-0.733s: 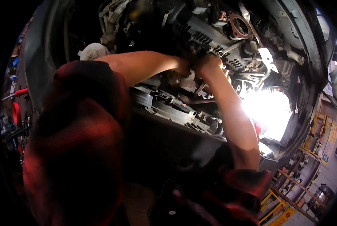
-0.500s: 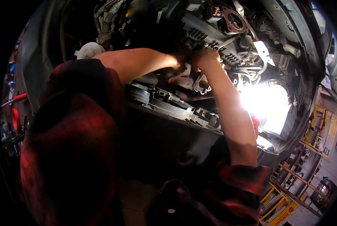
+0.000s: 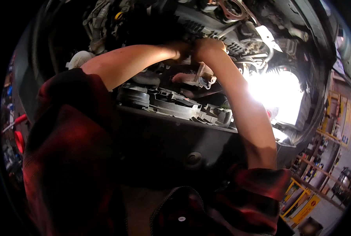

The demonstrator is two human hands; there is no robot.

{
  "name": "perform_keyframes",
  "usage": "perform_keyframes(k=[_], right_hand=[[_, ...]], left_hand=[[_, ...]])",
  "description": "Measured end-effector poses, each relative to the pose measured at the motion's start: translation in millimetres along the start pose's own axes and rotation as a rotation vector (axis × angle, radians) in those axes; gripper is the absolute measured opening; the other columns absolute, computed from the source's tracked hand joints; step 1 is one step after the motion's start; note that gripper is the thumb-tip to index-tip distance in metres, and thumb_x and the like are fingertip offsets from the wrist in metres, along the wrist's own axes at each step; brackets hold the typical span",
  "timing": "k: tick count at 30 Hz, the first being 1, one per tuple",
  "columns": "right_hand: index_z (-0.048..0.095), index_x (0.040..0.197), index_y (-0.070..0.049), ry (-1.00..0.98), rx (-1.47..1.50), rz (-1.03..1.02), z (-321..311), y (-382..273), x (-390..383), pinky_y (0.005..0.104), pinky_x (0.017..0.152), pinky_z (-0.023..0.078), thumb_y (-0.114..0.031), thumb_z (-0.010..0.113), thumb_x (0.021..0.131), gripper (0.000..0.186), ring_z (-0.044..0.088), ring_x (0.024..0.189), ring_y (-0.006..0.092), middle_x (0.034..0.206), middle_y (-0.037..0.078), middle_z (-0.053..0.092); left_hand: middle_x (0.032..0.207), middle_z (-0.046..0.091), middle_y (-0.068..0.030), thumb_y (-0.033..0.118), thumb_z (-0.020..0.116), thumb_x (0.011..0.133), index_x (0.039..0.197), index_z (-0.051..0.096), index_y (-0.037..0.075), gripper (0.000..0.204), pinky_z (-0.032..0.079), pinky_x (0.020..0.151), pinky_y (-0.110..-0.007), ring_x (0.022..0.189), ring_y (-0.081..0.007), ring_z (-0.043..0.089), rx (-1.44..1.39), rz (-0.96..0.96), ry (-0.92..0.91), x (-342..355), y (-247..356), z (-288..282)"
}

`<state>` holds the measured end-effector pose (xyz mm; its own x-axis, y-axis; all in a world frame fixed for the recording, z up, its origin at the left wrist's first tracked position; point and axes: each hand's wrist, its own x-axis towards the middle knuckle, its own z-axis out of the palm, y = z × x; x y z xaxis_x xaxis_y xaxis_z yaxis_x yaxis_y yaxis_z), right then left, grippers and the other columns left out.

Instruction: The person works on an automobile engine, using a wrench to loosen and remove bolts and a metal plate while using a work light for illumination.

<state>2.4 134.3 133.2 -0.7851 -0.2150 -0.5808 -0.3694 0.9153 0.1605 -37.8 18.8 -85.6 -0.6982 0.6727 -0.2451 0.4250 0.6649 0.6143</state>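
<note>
Left hand [image 3: 181,51] and right hand [image 3: 209,48] apparently working close together, past engine bay front edge [image 3: 175,119]; fingers hidden, can't tell opening or hold; likely needing feel next.

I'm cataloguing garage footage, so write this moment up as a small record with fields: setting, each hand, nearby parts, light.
Setting: vehicle's open, dark-walled engine bay
Left: bare left hand, deep in shadow; grip hidden
Right: bare right hand, beside a ribbed grey panel; grip unclear
Nearby parts: reddish-brown, flat ring-shaped flange; pale, rounded cap-like part
Light: bright white glare at the bay's right side
</note>
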Motion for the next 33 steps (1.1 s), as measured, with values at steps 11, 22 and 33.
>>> perform_keyframes(k=[11, 22, 33], right_hand=[[0.067, 0.091, 0.003, 0.516, 0.42, 0.012, -89, 57, -223, 0.0472, 0.08, 0.05, -0.021, 0.054, 0.086, 0.028, 0.063, 0.086, 0.043, 0.087, 0.027, 0.065], [0.063, 0.084, 0.001, 1.121, 0.627, 0.314, 65, 140, -220, 0.0512, 0.072, 0.05, -0.017, 0.057, 0.087, 0.02, 0.063, 0.078, 0.0439, 0.077, 0.025, 0.064], [0.065, 0.082, 0.0, 1.126, 0.685, 0.262, 79, 157, -221, 0.0486, 0.067, 0.053, -0.007, 0.056, 0.079, 0.012, 0.065, 0.074, 0.0428, 0.076, 0.025, 0.064]], left_hand=[[0.127, 0.052, -0.0159, 0.017, 0.058, 0.078, 0.117, 0.058, 0.007, 0.041, 0.04, 0.093, -0.049, 0.114, -0.0295, 0.051, 1.377, 0.342, 0.213, -26, 33, -14], [0.106, 0.068, -0.0172, 0.052, 0.058, 0.09, 0.117, 0.061, -0.001, 0.06, 0.054, 0.076, -0.037, 0.089, -0.0248, 0.068, -0.124, -0.415, -0.556, -60, 126, 5], [0.089, 0.069, -0.005, 0.04, 0.063, 0.091, 0.103, 0.066, 0.003, 0.038, 0.05, 0.059, -0.026, 0.07, -0.0125, 0.064, -0.822, -0.503, -0.347, -52, 124, 69]])
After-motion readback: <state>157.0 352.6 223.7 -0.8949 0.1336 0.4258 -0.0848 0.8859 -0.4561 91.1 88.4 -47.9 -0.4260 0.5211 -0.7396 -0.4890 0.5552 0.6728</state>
